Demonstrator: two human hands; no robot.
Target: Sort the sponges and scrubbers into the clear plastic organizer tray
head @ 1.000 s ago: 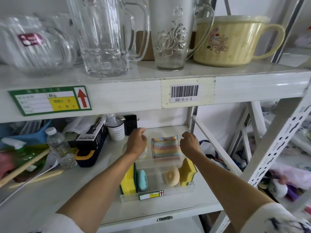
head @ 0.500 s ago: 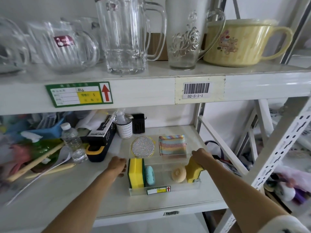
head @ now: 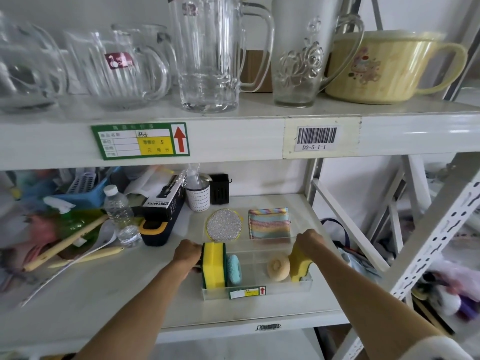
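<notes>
hands grip my clear tray (head: 272, 294): left hand (head: 187, 253) curled on its left end beside the yellow sponge (head: 213, 265), right hand (head: 309, 241) closed on its right end.

We are seeing glass pitchers (head: 207, 55) standing along the upper shelf (head: 233, 136), with a yellow lidded mug (head: 384, 66) sitting at their right. A green price label (head: 140, 141) and a barcode sticker (head: 316, 137) are sticking to the shelf edge. Below, a water bottle (head: 120, 215) is standing beside a black spray bottle box (head: 162, 201), near a blue basket (head: 83, 189) and a wooden stick (head: 65, 242).
</notes>
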